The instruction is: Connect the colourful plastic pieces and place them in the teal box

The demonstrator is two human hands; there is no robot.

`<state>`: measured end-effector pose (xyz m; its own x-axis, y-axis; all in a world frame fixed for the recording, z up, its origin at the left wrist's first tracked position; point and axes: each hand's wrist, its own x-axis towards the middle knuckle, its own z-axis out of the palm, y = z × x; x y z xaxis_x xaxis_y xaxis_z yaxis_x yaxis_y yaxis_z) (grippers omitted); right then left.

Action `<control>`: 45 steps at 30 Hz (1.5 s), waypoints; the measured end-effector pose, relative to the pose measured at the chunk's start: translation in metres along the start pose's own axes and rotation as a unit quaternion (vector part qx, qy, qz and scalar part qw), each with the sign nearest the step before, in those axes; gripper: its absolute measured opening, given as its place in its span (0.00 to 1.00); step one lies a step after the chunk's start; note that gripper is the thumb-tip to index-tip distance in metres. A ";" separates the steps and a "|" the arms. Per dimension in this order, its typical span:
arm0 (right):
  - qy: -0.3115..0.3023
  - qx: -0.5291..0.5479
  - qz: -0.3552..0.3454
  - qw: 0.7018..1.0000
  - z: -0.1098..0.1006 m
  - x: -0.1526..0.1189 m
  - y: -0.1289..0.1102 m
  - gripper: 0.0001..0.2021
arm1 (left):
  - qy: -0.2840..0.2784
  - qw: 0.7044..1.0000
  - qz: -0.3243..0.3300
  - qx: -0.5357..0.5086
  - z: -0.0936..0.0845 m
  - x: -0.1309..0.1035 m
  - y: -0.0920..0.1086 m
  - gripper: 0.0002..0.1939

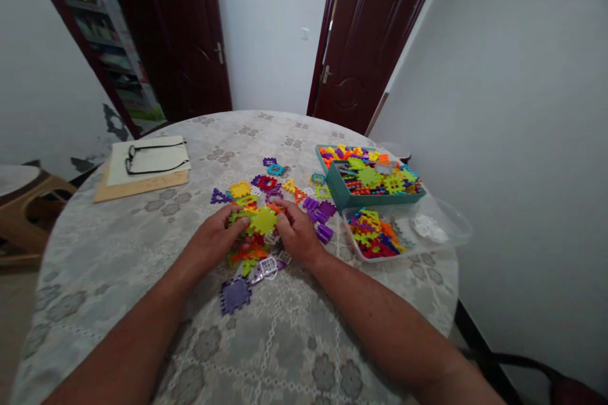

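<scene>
Nearest on the round bench (266, 354), covered in grey-and-white flowered cloth, a dull purple, toothed square plastic plate (236, 295) is lying flat, and just beyond it a white plastic lattice piece (268, 267) is resting. Past these, a lime-green, gear-edged plastic piece (263, 221) is sitting above a jumble of coloured pieces; it is looking light, stiff and smooth, so its notched rim is probably offering the surest hold, while hard squeezing might strain the thin teeth. It is lying directly between the two sets of fingers: the left hand (219, 230) is pinching its left side, thumb on top, and the right hand (300, 232) is clamping its right edge; the fingertips underneath are hiding from view. To the right, glossy purple curved plastic pieces (323, 232) are lying loose, a clear plastic tub (389, 257) is holding mixed pieces, and farther off a teal rectangular box (384, 200) is brimming with more.
</scene>
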<state>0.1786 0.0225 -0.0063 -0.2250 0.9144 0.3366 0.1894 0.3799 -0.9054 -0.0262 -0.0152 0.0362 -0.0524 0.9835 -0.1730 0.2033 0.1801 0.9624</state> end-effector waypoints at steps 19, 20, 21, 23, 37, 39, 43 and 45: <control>0.023 -0.136 -0.012 0.990 0.003 0.002 0.001 0.21 | -0.041 0.985 -0.021 -0.168 0.025 -0.005 -0.010 0.20; 0.020 -0.144 -0.021 0.989 0.003 0.002 0.000 0.21 | -0.044 0.988 -0.013 -0.146 0.025 -0.004 -0.011 0.22; 0.016 -0.152 -0.033 0.988 0.002 0.001 -0.002 0.21 | -0.044 0.993 -0.003 -0.114 0.025 -0.004 -0.011 0.24; 0.005 -0.163 -0.067 0.984 0.001 -0.001 -0.006 0.22 | -0.031 0.998 0.017 -0.043 0.024 -0.005 -0.010 0.27; 0.084 -0.049 0.024 0.995 -0.008 0.004 -0.004 0.22 | -0.011 0.987 0.123 -0.107 0.010 -0.011 -0.005 0.28; 0.060 -0.027 0.029 0.997 -0.006 0.002 -0.005 0.21 | -0.014 0.989 0.126 -0.070 0.011 -0.013 -0.004 0.28; 0.021 0.013 0.012 1.000 -0.002 -0.002 -0.007 0.20 | 0.014 0.988 0.147 0.053 0.012 -0.013 0.000 0.25; 0.014 0.022 0.009 1.000 -0.002 -0.002 -0.007 0.20 | 0.036 0.982 0.161 0.089 0.013 -0.012 0.001 0.26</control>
<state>0.1797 0.0181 -0.0003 -0.1951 0.9250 0.3260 0.1503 0.3566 -0.9221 -0.0129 -0.0267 0.0363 -0.0257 0.9874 0.1564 0.3880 -0.1343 0.9118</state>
